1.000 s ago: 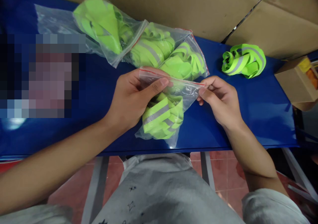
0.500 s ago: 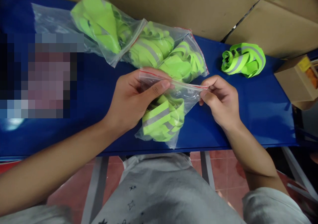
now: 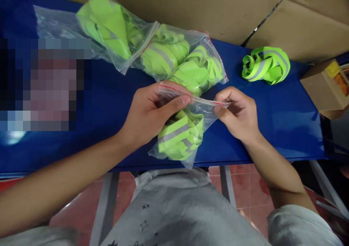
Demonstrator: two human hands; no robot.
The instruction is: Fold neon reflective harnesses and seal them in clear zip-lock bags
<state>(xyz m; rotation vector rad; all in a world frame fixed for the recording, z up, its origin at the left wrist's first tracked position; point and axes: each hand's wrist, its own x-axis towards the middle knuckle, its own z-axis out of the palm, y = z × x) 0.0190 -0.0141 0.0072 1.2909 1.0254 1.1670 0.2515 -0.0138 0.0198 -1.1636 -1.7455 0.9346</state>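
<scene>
Between my hands is a clear zip bag (image 3: 208,115) with a red line along its top edge. Inside it lies a bundled neon-yellow reflective strap (image 3: 181,135) with grey stripes. My left hand (image 3: 151,111) pinches the bag's top edge, its thumb lying over the plastic near the middle. At the right end of the same edge, my right hand (image 3: 238,113) pinches the zip strip between thumb and fingers. Just beyond my hands, more filled zip bags (image 3: 163,55) lie in a row, holding similar neon straps.
A loose neon reflective strap bundle (image 3: 267,66) lies at the back right of the blue table (image 3: 286,118). Near the right edge stands a small cardboard box (image 3: 324,87). Large cardboard boxes (image 3: 201,6) line the back. A blurred-out patch covers the left side.
Both hands have come slightly toward me with the bag. My right thumb and fingers now sit a little further in from the end of the zip edge.
</scene>
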